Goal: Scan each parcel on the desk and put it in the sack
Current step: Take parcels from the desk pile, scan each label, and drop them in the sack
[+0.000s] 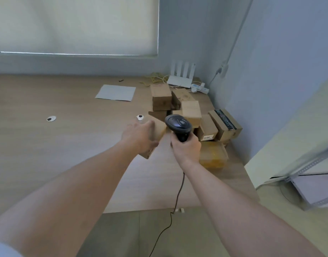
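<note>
My left hand (pixel 139 136) grips a small brown cardboard parcel (pixel 158 129) and holds it tilted just above the wooden desk (pixel 66 145). My right hand (pixel 187 147) grips the handle of a black barcode scanner (pixel 178 124), whose head sits right beside the parcel. The scanner's black cable (pixel 178 193) hangs down over the desk's front edge. Behind both hands, several more brown parcels (pixel 189 110) are piled at the desk's right end. No sack is in view.
A yellow padded packet (pixel 214 154) lies by my right wrist. A white sheet (pixel 116 92), a white router (pixel 181 80), a power strip (pixel 200 88) and loose cables sit at the back. Two cable grommets (pixel 51 118) are set in the desk. A metal shelf frame (pixel 307 182) stands at right.
</note>
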Available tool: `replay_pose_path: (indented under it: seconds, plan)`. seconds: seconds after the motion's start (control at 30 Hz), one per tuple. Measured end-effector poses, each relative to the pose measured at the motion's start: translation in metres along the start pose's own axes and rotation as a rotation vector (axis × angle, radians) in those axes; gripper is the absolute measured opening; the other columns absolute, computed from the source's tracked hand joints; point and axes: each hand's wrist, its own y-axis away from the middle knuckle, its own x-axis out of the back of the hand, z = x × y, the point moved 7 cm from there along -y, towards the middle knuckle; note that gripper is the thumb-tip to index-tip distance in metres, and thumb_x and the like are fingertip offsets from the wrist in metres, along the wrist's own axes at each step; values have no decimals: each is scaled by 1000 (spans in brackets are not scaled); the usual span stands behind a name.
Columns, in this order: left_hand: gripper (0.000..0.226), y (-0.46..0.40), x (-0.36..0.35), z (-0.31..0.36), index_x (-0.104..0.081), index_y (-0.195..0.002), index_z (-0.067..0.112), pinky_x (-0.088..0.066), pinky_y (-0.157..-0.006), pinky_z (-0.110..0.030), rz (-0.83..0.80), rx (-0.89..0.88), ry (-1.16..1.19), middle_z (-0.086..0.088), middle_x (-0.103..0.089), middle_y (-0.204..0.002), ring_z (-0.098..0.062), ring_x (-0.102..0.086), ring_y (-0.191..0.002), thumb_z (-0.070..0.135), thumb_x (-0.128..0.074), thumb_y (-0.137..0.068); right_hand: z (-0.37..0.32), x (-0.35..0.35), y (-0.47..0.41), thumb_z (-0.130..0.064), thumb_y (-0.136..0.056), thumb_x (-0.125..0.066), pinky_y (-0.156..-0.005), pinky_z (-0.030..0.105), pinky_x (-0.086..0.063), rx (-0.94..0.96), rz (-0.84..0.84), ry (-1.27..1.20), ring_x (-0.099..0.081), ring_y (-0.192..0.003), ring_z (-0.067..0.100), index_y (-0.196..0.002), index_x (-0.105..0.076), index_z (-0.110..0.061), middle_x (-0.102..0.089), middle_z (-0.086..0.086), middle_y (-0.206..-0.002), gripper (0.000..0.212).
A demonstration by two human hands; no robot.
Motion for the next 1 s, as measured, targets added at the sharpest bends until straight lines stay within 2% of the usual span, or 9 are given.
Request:
replay_pose_path:
  seconds: [0.07, 0.17, 0.3, 0.4, 0.6, 0.83, 1.0]
  plan:
    - [67, 9, 8, -35, -47, -136, 36, -51, -91, -46, 12, 40, 36, -6, -35, -112, -36, -51, -108, 60, -76, -81, -11, -28, 12, -39, -90, -79, -79, 28, -52, 7, -9, 15, -70, -92, 15, -101, -72, -27, -74, -7, -92, 18]
    - [66, 20, 16, -91, -47, -135, 34, -50, -87, -44, 18, 89, 51, -6, -33, -111, -36, -51, -105, 58, -76, -81, -24, -71, 32, -38, -89, -78, -80, 32, -55, 14, -12, 52, -71, -92, 20, -99, -72, -24, -74, -4, -91, 18]
    - [65, 33, 19, -170, -46, -136, 35, -45, -80, -41, 3, 126, 60, -8, -35, -118, -34, -47, -103, 58, -75, -83, -39, -129, 64, -32, -91, -77, -72, 25, -44, 25, -32, 87, -61, -81, 16, -91, -65, -26, -63, -14, -76, 14]
    - [65, 45, 15, -229, -45, -136, 36, -46, -81, -41, -28, 133, 62, -10, -36, -124, -32, -43, -98, 58, -75, -83, -45, -172, 88, -32, -90, -78, -71, 25, -42, 35, -18, 109, -65, -84, 19, -94, -71, -20, -69, -5, -82, 15]
    - [64, 68, 11, -335, -46, -136, 35, -43, -77, -40, -78, 195, 66, -7, -30, -115, -31, -42, -96, 57, -75, -83, -49, -242, 128, -34, -88, -77, -70, 28, -41, -13, -10, 156, -64, -83, 24, -90, -68, -19, -69, 1, -84, 17]
    - [68, 67, 9, -405, -43, -141, 35, -43, -77, -40, -88, 266, 89, -11, -34, -126, -33, -44, -102, 57, -74, -84, -52, -304, 140, -34, -89, -76, -72, 29, -43, -45, -54, 186, -65, -85, 24, -91, -67, -23, -68, -1, -83, 15]
    - [69, 47, -7, -432, -41, -142, 35, -43, -76, -39, -126, 301, 107, -11, -33, -127, -32, -40, -98, 57, -73, -84, -44, -346, 131, -35, -88, -74, -71, 31, -44, -93, -92, 198, -64, -82, 26, -79, -60, -24, -65, -5, -78, 20]
